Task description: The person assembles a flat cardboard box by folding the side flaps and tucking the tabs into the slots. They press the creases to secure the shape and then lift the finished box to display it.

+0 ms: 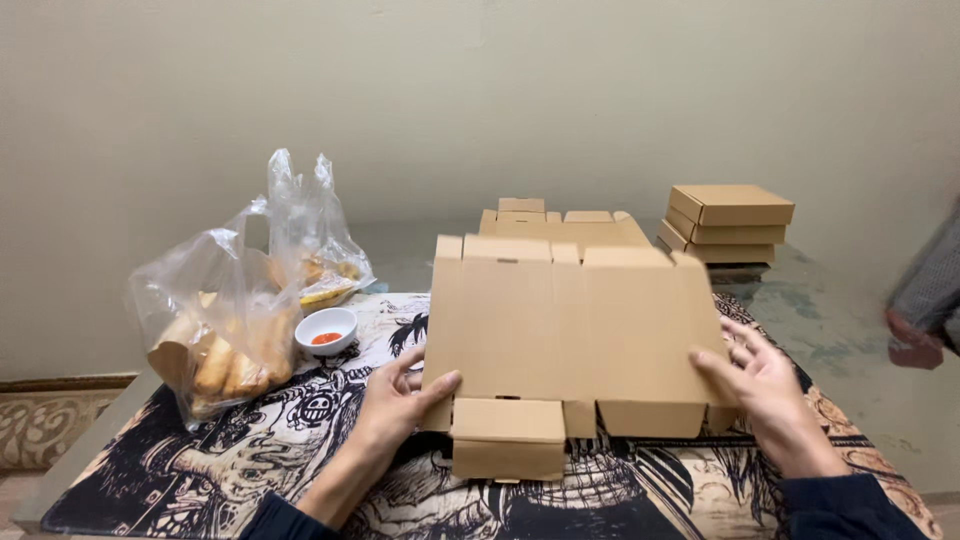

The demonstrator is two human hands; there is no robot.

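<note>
A flat box blank (570, 335) lies near centre on the worktop (860, 340). Far behind it lie more blanks (560, 225). 3 stacked boxes (728, 224) sit far right. Left: bags (235, 320), with a bowl (326, 331) between them and the blank.

table (850, 330) bears printed mat (250, 460), bread bag (225, 340), sauce dish (326, 330), stacked boxes (728, 222).

Plain beige wall (480, 90), glass-topped table (850, 330), patterned rug (40, 430) at left, dim light

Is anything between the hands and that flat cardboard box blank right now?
Nothing visible. The left hand grips the flat cardboard blank at its lower left edge, and the right hand holds its right edge. The plastic bag of bread and small sauce bowl sit off to the left, apart.
</note>
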